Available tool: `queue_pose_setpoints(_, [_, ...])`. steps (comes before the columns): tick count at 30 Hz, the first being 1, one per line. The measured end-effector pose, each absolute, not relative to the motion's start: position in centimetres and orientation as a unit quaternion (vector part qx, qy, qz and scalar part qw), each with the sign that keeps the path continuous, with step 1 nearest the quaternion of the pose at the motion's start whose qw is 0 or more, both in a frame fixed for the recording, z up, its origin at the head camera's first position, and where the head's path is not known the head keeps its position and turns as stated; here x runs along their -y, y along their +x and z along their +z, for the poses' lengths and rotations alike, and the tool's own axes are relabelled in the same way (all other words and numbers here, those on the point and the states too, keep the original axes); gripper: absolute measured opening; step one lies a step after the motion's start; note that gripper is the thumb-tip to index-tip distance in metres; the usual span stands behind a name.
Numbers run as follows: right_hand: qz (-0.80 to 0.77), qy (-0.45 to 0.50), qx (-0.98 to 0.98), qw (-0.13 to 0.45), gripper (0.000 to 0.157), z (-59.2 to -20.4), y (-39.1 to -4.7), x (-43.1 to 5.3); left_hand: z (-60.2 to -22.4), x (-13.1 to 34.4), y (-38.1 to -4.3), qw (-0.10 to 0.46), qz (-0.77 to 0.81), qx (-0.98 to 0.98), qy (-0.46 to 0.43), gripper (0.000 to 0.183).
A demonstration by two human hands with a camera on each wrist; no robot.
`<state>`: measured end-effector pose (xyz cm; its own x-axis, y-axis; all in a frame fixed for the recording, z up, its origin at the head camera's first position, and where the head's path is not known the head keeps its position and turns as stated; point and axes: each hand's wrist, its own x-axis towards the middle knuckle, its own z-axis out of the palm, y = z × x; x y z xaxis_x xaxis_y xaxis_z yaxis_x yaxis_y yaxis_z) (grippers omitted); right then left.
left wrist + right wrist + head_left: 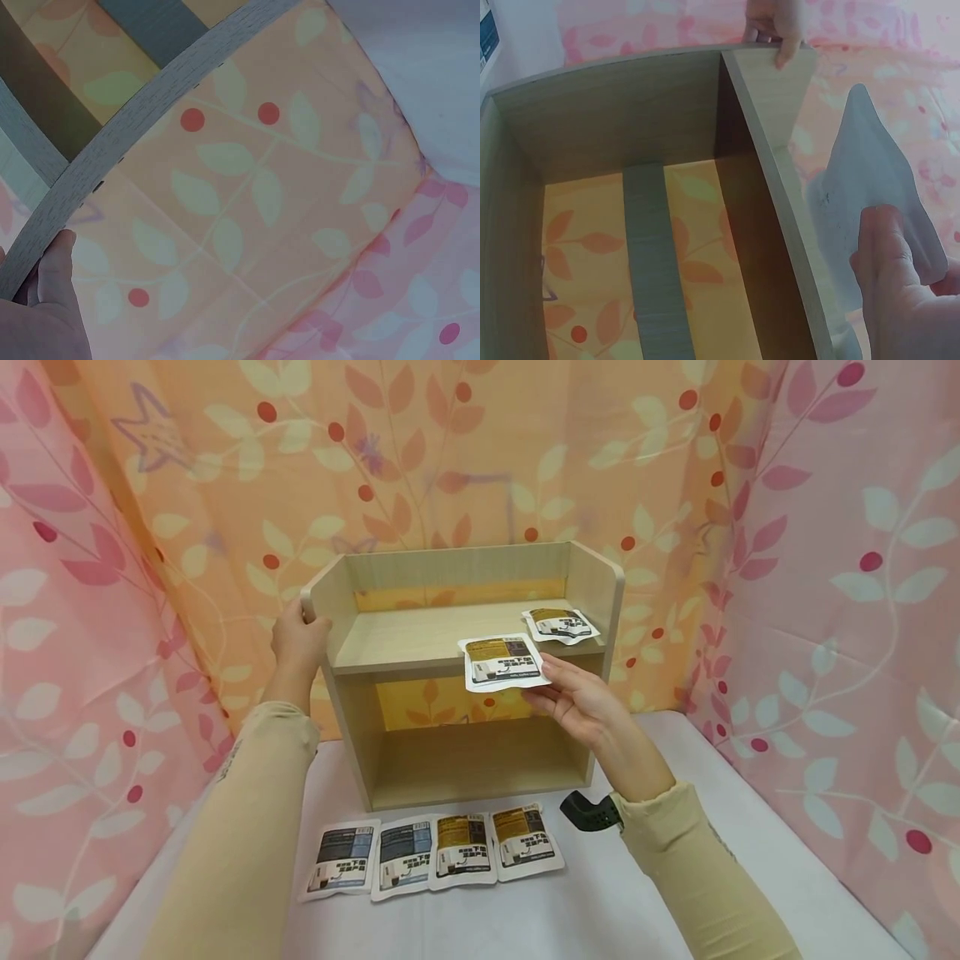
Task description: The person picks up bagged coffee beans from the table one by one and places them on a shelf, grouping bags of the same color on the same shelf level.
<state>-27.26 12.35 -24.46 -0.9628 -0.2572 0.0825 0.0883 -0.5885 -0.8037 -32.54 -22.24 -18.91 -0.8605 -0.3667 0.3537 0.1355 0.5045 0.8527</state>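
A small wooden two-tier shelf (412, 631) stands in front of me. My left hand (296, 639) grips the front edge of its left side panel; in the left wrist view the fingers (56, 274) lie against that panel's edge. My right hand (592, 714) pinches a flat white packet (502, 672) with a brown-and-black label, thumb on top and fingers beneath. It is held in front of the upper board. The packet's plain back (885, 165) faces the right wrist camera. A similar brown-labelled packet (561, 623) lies on the upper board at the right.
Several packets lie in a row on the white tabletop (585, 902) before the shelf: blue-labelled ones (341, 860) at the left, brown-labelled ones (525, 839) at the right. A black wrist device (592, 812) sits at my right cuff. Floral curtains (420, 468) surround the table.
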Motion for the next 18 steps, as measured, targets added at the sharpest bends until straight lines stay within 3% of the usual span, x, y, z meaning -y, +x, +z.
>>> queue_pose_setpoints(18, [-0.890, -0.075, -0.436, 0.111, 0.050, -23.8, -29.0, -11.4, -19.0, 22.2, -32.5, 0.254, -0.501, 0.824, 0.073, 0.035])
